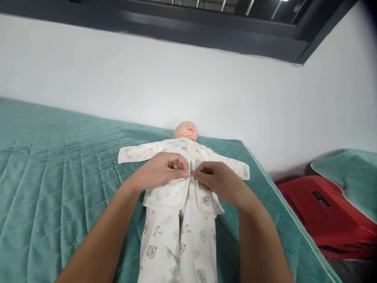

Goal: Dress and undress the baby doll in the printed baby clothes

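Observation:
A baby doll (186, 131) lies on its back on a green quilted cover, its head toward the wall. It wears a white printed jacket (165, 199) with both sleeves spread out, and white printed trousers (160, 243). My left hand (165, 168) pinches the jacket's front edge at mid-chest. My right hand (216, 179) pinches the opposite front edge, its fingertips almost touching the left ones. Below the hands the jacket's two front flaps hang apart. Whatever fastener sits between the fingertips is hidden.
The green quilted cover (73, 177) spreads far to the left, with its piped edge at the right. Beyond that edge stands a red plastic case (321, 212), partly under a green cloth (350, 177). A white wall (147, 78) rises behind, below a dark window frame (206, 33).

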Tool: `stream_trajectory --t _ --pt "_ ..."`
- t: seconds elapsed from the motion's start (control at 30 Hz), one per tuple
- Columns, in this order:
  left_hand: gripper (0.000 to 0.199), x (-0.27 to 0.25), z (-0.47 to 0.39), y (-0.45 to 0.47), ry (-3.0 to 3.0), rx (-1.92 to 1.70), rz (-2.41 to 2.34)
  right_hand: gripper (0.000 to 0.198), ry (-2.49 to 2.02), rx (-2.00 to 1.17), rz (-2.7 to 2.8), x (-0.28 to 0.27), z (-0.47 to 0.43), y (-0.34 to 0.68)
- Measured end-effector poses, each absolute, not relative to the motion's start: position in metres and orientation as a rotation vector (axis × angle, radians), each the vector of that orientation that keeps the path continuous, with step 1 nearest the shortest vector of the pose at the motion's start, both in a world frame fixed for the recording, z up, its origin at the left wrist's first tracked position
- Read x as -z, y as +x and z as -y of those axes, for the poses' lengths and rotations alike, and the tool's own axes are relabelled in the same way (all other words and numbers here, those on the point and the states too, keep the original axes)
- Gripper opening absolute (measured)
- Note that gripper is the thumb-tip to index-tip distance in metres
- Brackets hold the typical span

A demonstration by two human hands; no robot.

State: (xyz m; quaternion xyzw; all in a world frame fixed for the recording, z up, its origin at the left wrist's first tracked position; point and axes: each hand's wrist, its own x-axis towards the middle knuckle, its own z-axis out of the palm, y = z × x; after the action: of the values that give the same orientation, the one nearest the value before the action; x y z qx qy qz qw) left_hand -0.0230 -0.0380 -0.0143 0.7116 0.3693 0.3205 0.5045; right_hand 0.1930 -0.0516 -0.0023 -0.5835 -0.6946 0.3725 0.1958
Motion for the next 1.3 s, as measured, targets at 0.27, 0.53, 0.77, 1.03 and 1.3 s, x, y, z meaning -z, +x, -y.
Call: stream_trajectory --t 0.27,0.53,0.77,1.03,1.3 --pt "0.015 0.014 0.039 -0.019 1.522 -0.767 -0.836 0.034 -1.163 -1.428 1.607 0.014 0.047 0.183" --pt "0.013 0.018 0.036 -0.021 1.447 -0.795 -0.769 0.032 -1.122 -1.509 1.582 0.022 0.043 0.182" --pt "0.015 0.018 0.036 -0.019 1.482 -0.767 -0.842 0.033 -1.072 -1.559 1.513 0.026 0.041 0.184" --pt "0.016 0.022 0.033 -0.019 1.471 -0.778 -0.855 0.034 -1.063 -1.573 1.499 0.025 0.041 0.182" --pt "0.015 0.025 0.031 -0.020 1.470 -0.786 -0.868 0.031 -1.064 -1.592 1.517 0.024 0.042 0.182"
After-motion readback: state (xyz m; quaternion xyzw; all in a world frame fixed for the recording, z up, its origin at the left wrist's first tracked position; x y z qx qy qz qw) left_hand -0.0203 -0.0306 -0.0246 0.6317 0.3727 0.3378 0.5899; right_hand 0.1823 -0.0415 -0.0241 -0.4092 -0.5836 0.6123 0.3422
